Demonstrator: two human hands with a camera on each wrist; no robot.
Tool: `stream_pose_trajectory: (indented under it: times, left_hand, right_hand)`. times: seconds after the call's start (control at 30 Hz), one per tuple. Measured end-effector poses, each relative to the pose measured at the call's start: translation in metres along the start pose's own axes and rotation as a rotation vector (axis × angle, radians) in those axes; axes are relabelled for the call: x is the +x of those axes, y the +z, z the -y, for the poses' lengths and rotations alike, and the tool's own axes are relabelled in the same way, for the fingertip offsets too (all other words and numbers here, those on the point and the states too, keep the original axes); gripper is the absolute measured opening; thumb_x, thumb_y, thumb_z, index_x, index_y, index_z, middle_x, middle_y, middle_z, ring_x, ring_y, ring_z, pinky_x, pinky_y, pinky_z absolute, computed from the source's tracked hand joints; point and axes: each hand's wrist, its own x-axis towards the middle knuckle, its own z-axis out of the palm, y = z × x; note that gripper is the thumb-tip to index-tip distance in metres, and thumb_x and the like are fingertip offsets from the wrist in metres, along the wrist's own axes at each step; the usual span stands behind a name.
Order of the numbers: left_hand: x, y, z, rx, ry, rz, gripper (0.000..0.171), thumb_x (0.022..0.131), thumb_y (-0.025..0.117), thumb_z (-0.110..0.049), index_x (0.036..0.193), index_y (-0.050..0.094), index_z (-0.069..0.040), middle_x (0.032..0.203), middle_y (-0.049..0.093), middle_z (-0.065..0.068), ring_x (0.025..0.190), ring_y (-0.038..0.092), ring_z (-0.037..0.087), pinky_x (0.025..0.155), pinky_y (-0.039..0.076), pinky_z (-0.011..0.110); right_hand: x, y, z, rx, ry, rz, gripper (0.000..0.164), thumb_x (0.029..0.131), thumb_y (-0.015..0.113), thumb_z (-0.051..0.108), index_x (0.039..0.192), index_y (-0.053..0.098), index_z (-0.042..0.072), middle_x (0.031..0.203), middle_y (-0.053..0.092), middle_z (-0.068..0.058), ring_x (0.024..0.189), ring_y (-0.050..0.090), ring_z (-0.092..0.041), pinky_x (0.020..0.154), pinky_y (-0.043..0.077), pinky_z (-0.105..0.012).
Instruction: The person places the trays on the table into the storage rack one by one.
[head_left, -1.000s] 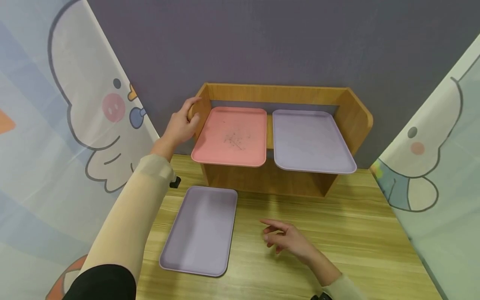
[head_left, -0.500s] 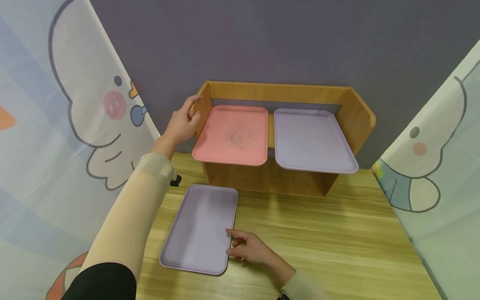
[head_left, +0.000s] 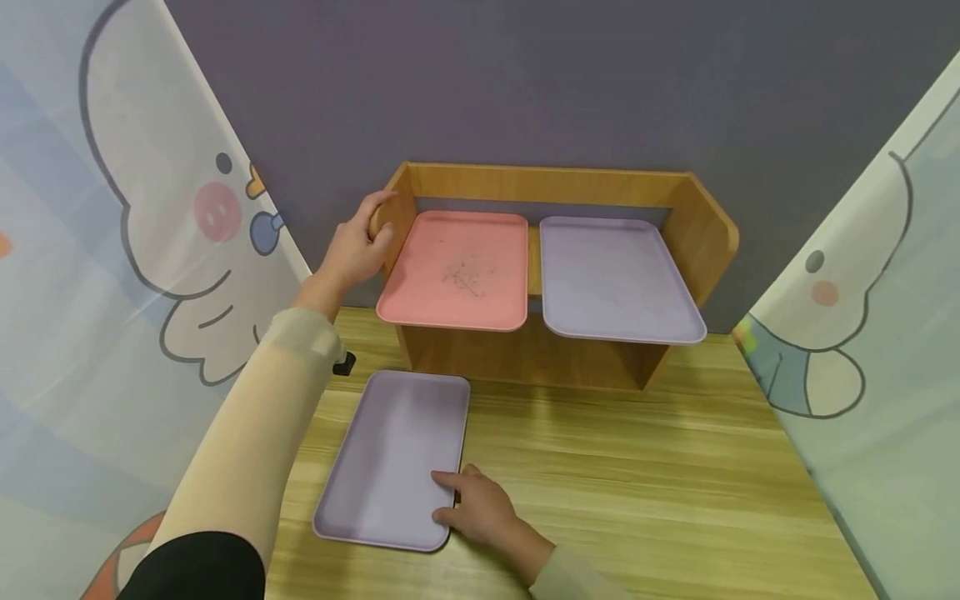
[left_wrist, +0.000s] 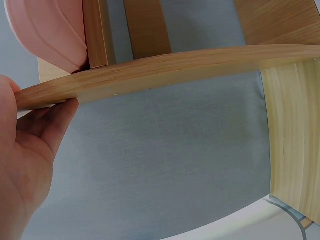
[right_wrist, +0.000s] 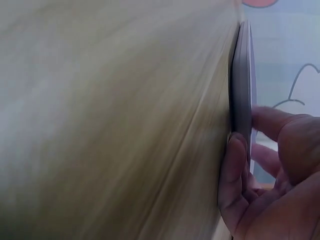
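Lilac tray [head_left: 390,462], near left, is best held level, edge pinched by right hand [head_left: 483,510]; far shelf [head_left: 540,187] is gripped by left hand [head_left: 351,252].

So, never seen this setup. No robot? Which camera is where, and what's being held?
Right, no robot: these are a person's two bare hands. The wide picture comes from a camera on the head, looking forward and down. The other two come from cameras on the wrists, each looking at that hand's work.

On the wood-grain table stands a wooden shelf bearing a pink tray and, to its right, a pale purple tray. Another purple tray, the lower tray, lies on the table in front.

The left hand grips the shelf's left side panel. The right hand pinches the lower tray's right edge.
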Motion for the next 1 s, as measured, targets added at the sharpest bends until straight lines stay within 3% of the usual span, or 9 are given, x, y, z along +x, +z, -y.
stream_pose_trajectory:
  times: [0.13,0.3,0.5,0.67,0.73,0.8,0.9,1.0]
  left_hand:
    - [0.0,0.0,0.0,0.008,0.005,-0.005,0.055,0.113,0.046,-0.034,0.167,0.041,-0.038,0.068,0.062,0.007,0.057,0.064,0.02,0.055,0.051,0.033]
    - [-0.001,0.001,0.001,0.012,0.002,-0.007,0.055,0.112,0.046,-0.034,0.167,0.041,-0.039,0.07,0.061,0.009,0.059,0.062,0.022,0.056,0.05,0.033]
    - [-0.001,0.002,0.0,-0.003,-0.002,-0.003,0.055,0.113,0.046,-0.033,0.167,0.041,-0.038,0.096,0.073,0.023,0.072,0.07,0.03,0.06,0.053,0.032]
    - [-0.001,0.001,-0.001,-0.013,-0.009,0.002,0.055,0.113,0.046,-0.032,0.167,0.041,-0.039,0.097,0.074,0.026,0.068,0.071,0.028,0.058,0.053,0.03]
    - [-0.001,0.001,-0.001,-0.016,-0.011,0.004,0.055,0.113,0.046,-0.032,0.167,0.04,-0.039,0.096,0.074,0.026,0.066,0.07,0.025,0.058,0.053,0.03]
    - [0.0,0.001,-0.001,-0.018,-0.009,0.001,0.055,0.113,0.047,-0.032,0.167,0.041,-0.039,0.097,0.074,0.026,0.066,0.07,0.024,0.058,0.054,0.029]
    - [-0.001,0.001,-0.001,-0.019,-0.005,-0.005,0.054,0.113,0.047,-0.033,0.166,0.042,-0.039,0.097,0.075,0.026,0.066,0.071,0.025,0.057,0.054,0.028]
    - [-0.001,0.001,-0.001,-0.015,-0.002,-0.011,0.054,0.112,0.046,-0.034,0.166,0.042,-0.038,0.094,0.074,0.024,0.067,0.07,0.026,0.057,0.053,0.029]
  right_hand:
    - [0.0,0.001,0.004,0.041,-0.007,-0.041,0.054,0.09,0.081,0.018,0.143,0.076,0.02,0.085,0.049,0.007,0.068,0.04,-0.005,0.06,0.035,-0.022]
    - [0.0,0.001,0.003,0.178,-0.021,-0.066,0.058,0.083,0.072,0.004,0.14,0.077,0.011,0.081,0.052,0.005,0.07,0.043,-0.003,0.062,0.037,-0.021]
    - [0.0,-0.001,-0.005,0.347,0.001,0.004,0.06,0.086,0.07,0.001,0.145,0.072,0.01,0.095,0.067,-0.01,0.065,0.048,-0.005,0.058,0.043,-0.02]
    - [0.001,-0.005,-0.008,0.409,0.003,0.066,0.06,0.091,0.065,0.002,0.15,0.069,0.011,0.098,0.073,-0.019,0.058,0.05,-0.008,0.054,0.044,-0.021]
    - [0.0,-0.006,-0.008,0.409,0.009,0.081,0.059,0.093,0.071,0.006,0.152,0.067,0.012,0.117,0.077,-0.019,0.078,0.069,-0.018,0.071,0.059,-0.029]
    - [0.0,-0.007,-0.007,0.424,0.013,0.092,0.063,0.093,0.079,0.009,0.154,0.065,0.012,0.142,0.072,-0.016,0.114,0.074,-0.032,0.1,0.061,-0.045]
    - [-0.002,-0.008,-0.006,0.457,0.015,0.103,0.073,0.089,0.089,0.012,0.157,0.061,0.012,0.163,0.057,-0.015,0.157,0.046,-0.045,0.128,0.035,-0.064]
    - [-0.002,-0.009,-0.007,0.471,0.0,0.104,0.076,0.088,0.088,0.008,0.158,0.06,0.009,0.164,0.056,-0.016,0.158,0.043,-0.046,0.129,0.032,-0.066]
